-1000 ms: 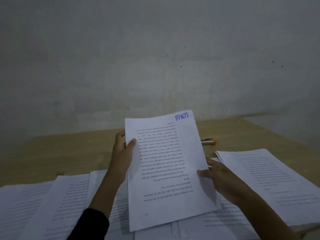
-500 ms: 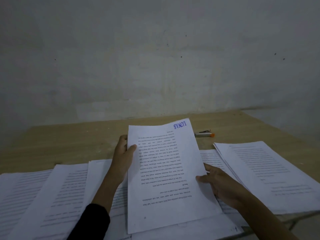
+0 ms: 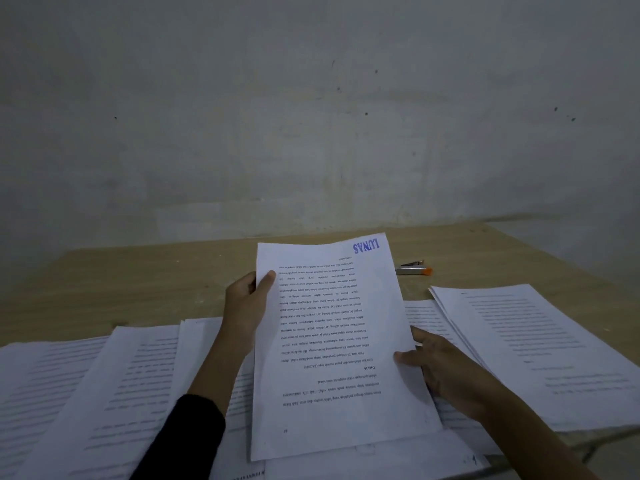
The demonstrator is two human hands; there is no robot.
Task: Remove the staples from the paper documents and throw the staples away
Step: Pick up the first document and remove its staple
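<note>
A white printed document point(image 3: 332, 344), upside down to me with a blue "LUNAS" stamp at its far corner, is held up over the table. My left hand point(image 3: 247, 303) grips its left edge near the top, thumb on the front of the page. My right hand point(image 3: 436, 368) holds the right edge lower down, thumb on the front and fingers behind. No staple can be made out on the page. A small silver staple remover with an orange tip point(image 3: 414, 270) lies on the wood beyond the page's right edge.
Several printed documents point(image 3: 104, 393) lie fanned along the near left of the wooden table point(image 3: 156, 282). Another stack point(image 3: 540, 348) sits at the right near the table's corner. A bare grey wall stands behind.
The document and both hands have dropped lower and a little nearer to me, and the page now tilts flatter. Both grips stay the same.
</note>
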